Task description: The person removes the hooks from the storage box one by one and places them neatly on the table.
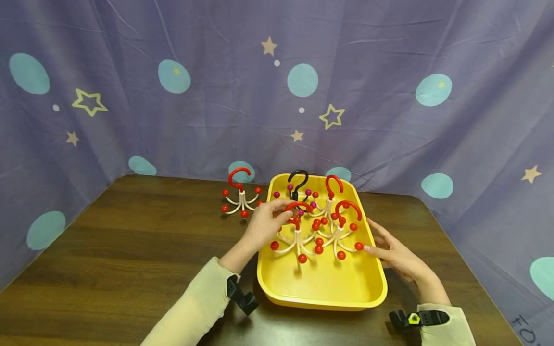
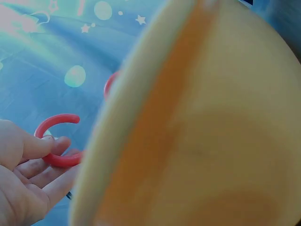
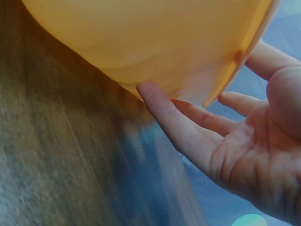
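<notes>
My left hand [image 1: 269, 222] pinches the red hook [image 2: 59, 160] of a multi-armed hanging hook [image 1: 297, 236] with white curved arms and red ball tips. That hanging hook is upright over the yellow basin [image 1: 320, 288]; whether it touches the floor cannot be told. My right hand [image 1: 400, 254] holds the basin's right side, thumb at the rim and fingers against the outer wall [image 3: 141, 42]. Inside the basin stand two more red hanging hooks, a near one [image 1: 339, 235] and a far one [image 1: 330, 207]. A black hanging hook [image 1: 298, 180] with magenta balls is at the back.
Another red hanging hook [image 1: 241, 199] stands on the brown wooden table [image 1: 130, 259], left of the basin's far end. A purple curtain [image 1: 216, 96] with stars and blue ovals hangs behind the table and along its sides.
</notes>
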Demonstrator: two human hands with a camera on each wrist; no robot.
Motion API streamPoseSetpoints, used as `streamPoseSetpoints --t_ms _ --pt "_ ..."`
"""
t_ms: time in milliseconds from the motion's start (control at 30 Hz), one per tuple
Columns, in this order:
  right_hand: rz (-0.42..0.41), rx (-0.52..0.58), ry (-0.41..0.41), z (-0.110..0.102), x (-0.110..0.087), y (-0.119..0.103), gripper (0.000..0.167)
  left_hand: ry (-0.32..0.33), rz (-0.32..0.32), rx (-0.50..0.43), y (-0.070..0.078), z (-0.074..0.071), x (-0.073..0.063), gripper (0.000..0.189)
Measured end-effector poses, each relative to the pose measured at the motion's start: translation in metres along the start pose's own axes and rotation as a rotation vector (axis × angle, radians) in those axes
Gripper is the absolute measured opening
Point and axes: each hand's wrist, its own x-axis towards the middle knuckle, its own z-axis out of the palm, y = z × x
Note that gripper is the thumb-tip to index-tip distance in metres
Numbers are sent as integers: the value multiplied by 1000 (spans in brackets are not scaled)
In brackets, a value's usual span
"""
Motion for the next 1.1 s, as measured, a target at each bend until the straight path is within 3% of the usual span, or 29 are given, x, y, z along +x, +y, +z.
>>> streamPoseSetpoints --t_ms 167,400,733,1100 --pt "8 -5 10 -1 0 0 79 -10 -5 -100 5 -2 0 25" --pt "11 3 16 -2 0 1 79 9 29 -152 9 -6 1 23" --pt "25 10 17 -1 1 1 80 32 31 -197 10 -10 1 25" --pt "25 10 16 -2 1 1 80 43 68 -182 14 -19 1 25"
